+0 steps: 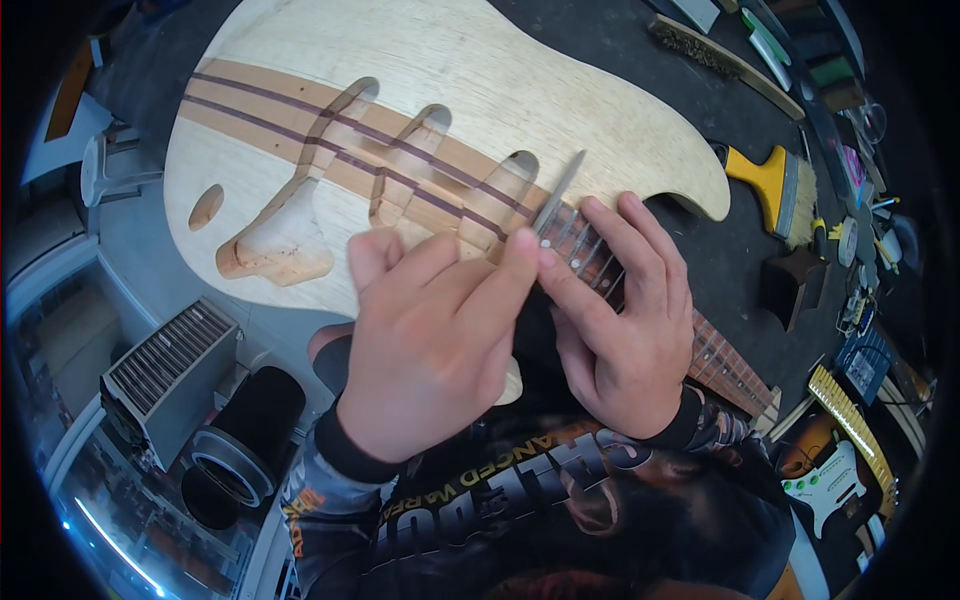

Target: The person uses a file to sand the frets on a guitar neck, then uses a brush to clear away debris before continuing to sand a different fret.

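Note:
An unpainted pale wood electric guitar body (pixel 430 60) lies face up, with dark stripes along its centre and routed pickup cavities. Its neck (pixel 725 362) runs down to the right, with a dark reddish fretboard, metal frets and pale dot inlays. My left hand (pixel 430 335) is closed, pinching a slim metal file (pixel 567 185) between thumb and fingers. The file slants across the body end of the fretboard, close to the last frets. My right hand (pixel 635 320) is curled over the neck, fingertips on the fretboard and thumb near the file.
At the right, a yellow-handled paintbrush (pixel 765 190) and a long wooden brush (pixel 725 65) lie on the dark bench (pixel 610 30). A sunburst guitar with a white pickguard (pixel 825 485) stands at the lower right. A black cylinder (pixel 245 440) and a slatted box (pixel 172 355) stand lower left.

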`<act>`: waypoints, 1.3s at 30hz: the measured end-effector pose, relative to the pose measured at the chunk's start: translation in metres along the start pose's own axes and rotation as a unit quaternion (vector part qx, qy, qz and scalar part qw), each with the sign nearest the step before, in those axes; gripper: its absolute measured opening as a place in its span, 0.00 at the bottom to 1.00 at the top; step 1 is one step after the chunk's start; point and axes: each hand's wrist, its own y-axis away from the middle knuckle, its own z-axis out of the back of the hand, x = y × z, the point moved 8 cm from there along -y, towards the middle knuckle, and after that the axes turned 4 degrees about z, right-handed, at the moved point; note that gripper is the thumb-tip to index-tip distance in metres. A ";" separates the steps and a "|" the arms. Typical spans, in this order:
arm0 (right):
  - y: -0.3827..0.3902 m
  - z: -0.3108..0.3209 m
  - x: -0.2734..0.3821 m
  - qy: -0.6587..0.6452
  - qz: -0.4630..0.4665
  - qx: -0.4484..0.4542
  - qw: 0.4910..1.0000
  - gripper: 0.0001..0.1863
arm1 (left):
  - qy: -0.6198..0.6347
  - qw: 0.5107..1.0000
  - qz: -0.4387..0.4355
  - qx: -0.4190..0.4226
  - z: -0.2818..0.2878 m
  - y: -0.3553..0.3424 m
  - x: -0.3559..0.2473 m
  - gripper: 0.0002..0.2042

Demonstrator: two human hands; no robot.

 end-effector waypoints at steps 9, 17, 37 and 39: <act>-0.003 0.001 0.004 -0.014 -0.003 0.004 1.000 0.37 | -0.016 0.999 0.040 0.003 0.004 0.024 0.004 0.25; -0.002 0.001 0.005 -0.019 -0.003 0.009 1.000 0.38 | -0.031 0.998 0.054 0.019 0.007 0.068 0.002 0.27; 0.004 0.000 0.001 0.009 -0.006 0.007 1.000 0.34 | -0.045 0.999 0.028 0.000 0.006 0.058 -0.006 0.27; 0.003 0.001 0.004 0.012 0.007 0.004 1.000 0.34 | -0.039 0.997 0.063 0.025 0.010 0.065 -0.005 0.27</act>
